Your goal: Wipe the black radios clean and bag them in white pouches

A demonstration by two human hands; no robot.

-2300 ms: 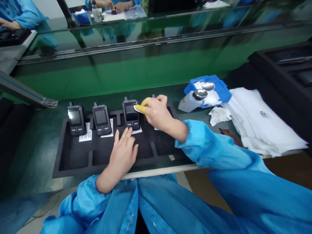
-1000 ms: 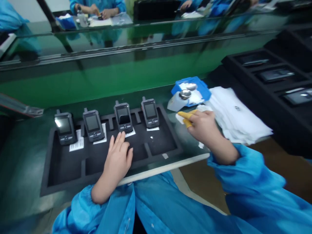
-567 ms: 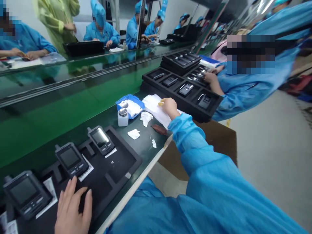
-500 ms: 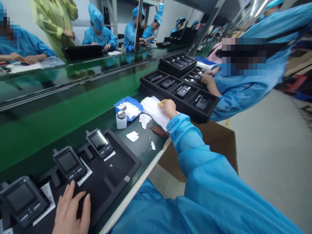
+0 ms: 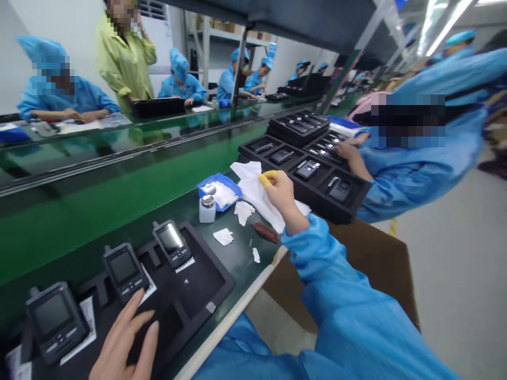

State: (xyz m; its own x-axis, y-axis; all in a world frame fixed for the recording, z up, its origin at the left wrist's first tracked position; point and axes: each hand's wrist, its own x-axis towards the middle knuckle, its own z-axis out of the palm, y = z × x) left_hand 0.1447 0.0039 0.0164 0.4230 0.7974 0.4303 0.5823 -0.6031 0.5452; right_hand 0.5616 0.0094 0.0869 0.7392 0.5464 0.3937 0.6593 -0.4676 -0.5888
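Observation:
My left hand [image 5: 127, 343] is open, fingers spread, over the black foam tray [image 5: 216, 258]. Its index fingertip is at the lower edge of the middle handheld device [image 5: 123, 265], a dark unit with a screen and buttons. Another such device [image 5: 172, 240] lies farther right in the tray, and one [image 5: 55, 319] to the left, with white printed labels beside them. My right hand [image 5: 281, 195], with yellow finger covers on thumb and finger, is closed in a pinch at the white paper sheets [image 5: 249, 184]. A sheet's edge appears raised at its fingertips.
A white pump bottle [image 5: 207, 210] and a blue bin [image 5: 229, 203] of white wipes stand near the sheets. Crumpled white scraps [image 5: 224, 236] and a brown strip [image 5: 266, 232] lie closer. A co-worker [image 5: 420, 174] sits at right behind stacked black trays [image 5: 344, 211]. A cardboard box [image 5: 380, 274] stands below.
The view has shifted, so the scene sits lower and farther right. The white sheet's far edge has changed shape near my right fingers. My left hand still hovers over the tray, fingers spread.

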